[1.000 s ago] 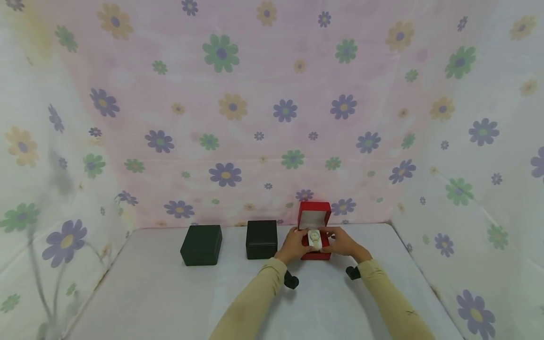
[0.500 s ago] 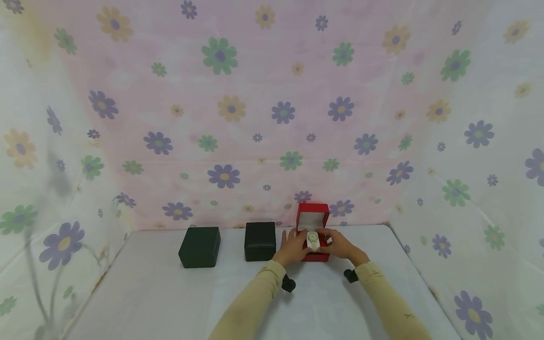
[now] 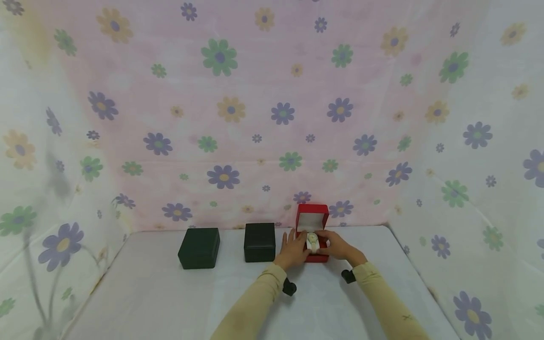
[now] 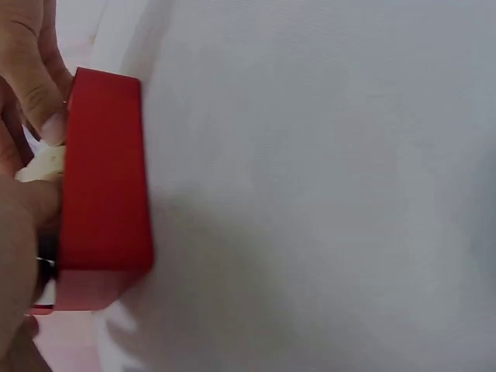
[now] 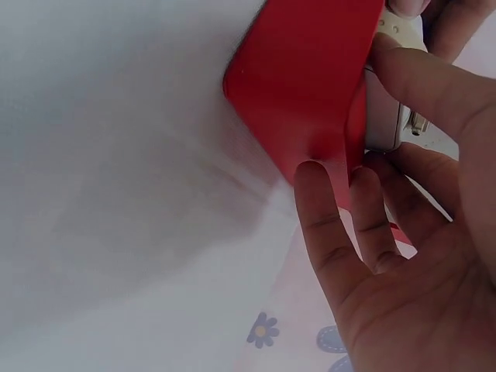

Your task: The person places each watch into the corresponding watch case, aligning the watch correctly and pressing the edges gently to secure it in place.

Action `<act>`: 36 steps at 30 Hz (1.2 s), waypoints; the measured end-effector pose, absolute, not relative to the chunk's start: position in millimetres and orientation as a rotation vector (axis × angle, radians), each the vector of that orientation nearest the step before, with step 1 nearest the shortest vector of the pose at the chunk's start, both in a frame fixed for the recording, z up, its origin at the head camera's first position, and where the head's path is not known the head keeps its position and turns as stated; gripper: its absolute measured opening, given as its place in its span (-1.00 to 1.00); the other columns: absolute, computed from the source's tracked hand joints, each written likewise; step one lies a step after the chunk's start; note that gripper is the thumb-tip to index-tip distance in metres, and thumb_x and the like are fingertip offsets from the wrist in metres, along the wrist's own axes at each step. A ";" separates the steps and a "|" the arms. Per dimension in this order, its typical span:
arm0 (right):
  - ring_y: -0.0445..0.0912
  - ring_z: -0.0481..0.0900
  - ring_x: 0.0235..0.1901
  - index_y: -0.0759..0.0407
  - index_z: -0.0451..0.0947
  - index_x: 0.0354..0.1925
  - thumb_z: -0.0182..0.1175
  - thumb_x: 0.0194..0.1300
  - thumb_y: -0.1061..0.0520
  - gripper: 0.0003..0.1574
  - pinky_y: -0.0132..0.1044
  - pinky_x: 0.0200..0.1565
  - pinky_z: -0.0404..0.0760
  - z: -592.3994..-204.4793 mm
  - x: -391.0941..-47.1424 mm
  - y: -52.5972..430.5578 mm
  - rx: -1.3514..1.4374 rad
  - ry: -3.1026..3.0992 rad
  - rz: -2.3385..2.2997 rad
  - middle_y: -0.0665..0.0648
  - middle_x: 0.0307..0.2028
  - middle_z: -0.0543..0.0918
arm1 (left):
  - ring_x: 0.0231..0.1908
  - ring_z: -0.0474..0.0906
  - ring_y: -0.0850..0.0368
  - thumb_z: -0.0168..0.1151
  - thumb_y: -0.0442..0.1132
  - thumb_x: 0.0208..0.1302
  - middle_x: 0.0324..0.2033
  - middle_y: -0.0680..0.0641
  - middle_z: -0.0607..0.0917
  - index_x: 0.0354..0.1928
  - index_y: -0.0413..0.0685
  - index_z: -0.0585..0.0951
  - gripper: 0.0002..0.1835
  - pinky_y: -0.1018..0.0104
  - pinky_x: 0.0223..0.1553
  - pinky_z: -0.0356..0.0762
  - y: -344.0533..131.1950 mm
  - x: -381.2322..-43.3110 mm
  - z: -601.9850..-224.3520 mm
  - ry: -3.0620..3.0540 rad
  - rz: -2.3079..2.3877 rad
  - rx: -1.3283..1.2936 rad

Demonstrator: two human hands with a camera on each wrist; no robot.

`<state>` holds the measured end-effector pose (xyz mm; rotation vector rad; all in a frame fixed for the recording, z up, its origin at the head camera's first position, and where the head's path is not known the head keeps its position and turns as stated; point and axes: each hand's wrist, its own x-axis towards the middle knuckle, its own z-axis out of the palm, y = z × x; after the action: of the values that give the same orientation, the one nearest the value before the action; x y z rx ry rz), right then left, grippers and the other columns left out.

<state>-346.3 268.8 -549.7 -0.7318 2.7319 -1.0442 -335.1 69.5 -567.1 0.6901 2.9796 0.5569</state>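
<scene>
A red watch box (image 3: 313, 208) stands with its lid up at the back right, its pale lining showing. In it sits a wristwatch (image 3: 312, 237) with a cream strap, wrapped on a white cushion (image 5: 382, 116). My left hand (image 3: 291, 251) holds the watch from the left, thumb low on the strap and some other fingers raised. From the right, my right hand (image 3: 339, 246) pinches the watch and cushion between thumb and forefinger. In the right wrist view its other fingers (image 5: 316, 198) lie against the box's side. The strap's lower part is partly hidden by both thumbs.
Left of the red box stand a closed black box (image 3: 259, 242) and, farther left, a closed dark green box (image 3: 199, 248). They sit on a white-covered table (image 3: 170, 302), with flower-patterned cloth (image 3: 255, 94) behind and at both sides.
The watch has turned slightly and settled straighter in the red box. My left hand's fingers have lifted and spread. The whole head view has shifted a little.
</scene>
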 end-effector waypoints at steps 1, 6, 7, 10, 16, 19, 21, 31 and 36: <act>0.11 0.52 -0.04 0.43 0.41 0.34 0.41 0.26 0.25 -0.25 0.13 0.09 0.61 -549.3 -345.4 268.5 -0.737 2.737 -1.042 0.28 0.05 0.64 | 0.54 0.04 -0.24 0.14 -0.03 0.51 0.46 -0.09 0.41 0.51 -0.10 0.31 -0.37 -0.29 0.54 -0.07 68.5 -335.9 -570.5 2.984 0.594 0.709; 0.09 0.52 -0.06 0.40 0.43 0.33 0.41 0.26 0.24 -0.27 0.11 0.05 0.62 -551.9 -342.4 268.7 -0.686 2.758 -1.070 0.25 0.02 0.64 | 0.53 0.07 -0.22 0.11 -0.05 0.54 0.44 -0.06 0.44 0.49 -0.07 0.36 -0.42 -0.32 0.52 -0.01 65.2 -336.1 -581.3 3.018 0.675 0.761; 0.08 0.51 -0.06 0.38 0.43 0.34 0.42 0.26 0.23 -0.27 0.09 0.05 0.62 -553.3 -341.8 268.7 -0.660 2.755 -1.079 0.24 0.02 0.64 | 0.53 0.07 -0.22 0.11 -0.06 0.53 0.44 -0.07 0.45 0.49 -0.07 0.36 -0.43 -0.32 0.51 0.00 64.7 -335.7 -582.3 3.019 0.679 0.759; 0.09 0.51 -0.03 0.36 0.44 0.34 0.41 0.27 0.23 -0.28 0.12 0.11 0.62 -556.0 -340.7 268.4 -0.657 2.749 -1.080 0.26 0.07 0.64 | 0.54 0.04 -0.21 0.08 -0.05 0.55 0.46 -0.05 0.42 0.51 -0.04 0.34 -0.42 -0.32 0.52 -0.01 64.2 -333.8 -583.3 3.008 0.659 0.737; 0.23 0.52 0.11 0.50 0.37 0.35 0.33 0.33 0.28 -0.30 0.25 0.23 0.53 -550.4 -339.4 266.8 -0.804 2.747 -1.012 0.42 0.21 0.56 | 0.53 0.03 -0.28 0.07 -0.12 0.55 0.46 -0.13 0.40 0.51 -0.11 0.31 -0.42 -0.36 0.50 0.00 63.3 -331.6 -576.4 2.971 0.686 0.740; 0.28 0.51 0.11 0.55 0.35 0.33 0.30 0.33 0.30 -0.31 0.30 0.22 0.51 -545.3 -338.1 265.5 -0.814 2.748 -0.999 0.46 0.20 0.55 | 0.53 0.02 -0.29 0.07 -0.14 0.56 0.48 -0.15 0.36 0.53 -0.13 0.28 -0.41 -0.35 0.51 -0.01 62.2 -331.6 -574.3 2.939 0.724 0.739; 0.26 0.50 0.09 0.53 0.35 0.34 0.27 0.34 0.31 -0.33 0.29 0.22 0.52 -543.2 -337.4 264.6 -0.786 2.741 -1.007 0.45 0.18 0.55 | 0.53 0.04 -0.28 0.07 -0.15 0.55 0.49 -0.15 0.36 0.53 -0.14 0.29 -0.41 -0.33 0.50 0.03 61.1 -331.2 -573.3 2.936 0.746 0.750; 0.14 0.49 -0.03 0.48 0.41 0.31 0.25 0.32 0.30 -0.37 0.18 0.07 0.58 -548.3 -335.1 263.5 -0.684 2.802 -1.086 0.40 0.10 0.60 | 0.26 0.48 -0.24 0.10 -0.39 0.44 0.22 -0.24 0.63 0.30 -0.30 0.52 -0.58 -0.12 0.36 0.44 55.1 -327.3 -557.5 2.897 1.195 0.921; 0.17 0.52 0.03 0.47 0.39 0.33 0.24 0.32 0.30 -0.35 0.17 0.11 0.62 -549.3 -336.1 262.0 -0.621 2.801 -1.085 0.42 0.13 0.58 | 0.08 0.60 -0.17 0.07 -0.43 0.41 0.16 -0.29 0.66 0.23 -0.35 0.59 -0.61 -0.06 0.19 0.59 47.5 -330.0 -544.4 2.840 1.530 0.745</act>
<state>-336.1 262.0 -549.3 -0.6211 2.8015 -1.0849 -330.0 47.5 -544.4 0.7448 2.8397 1.5304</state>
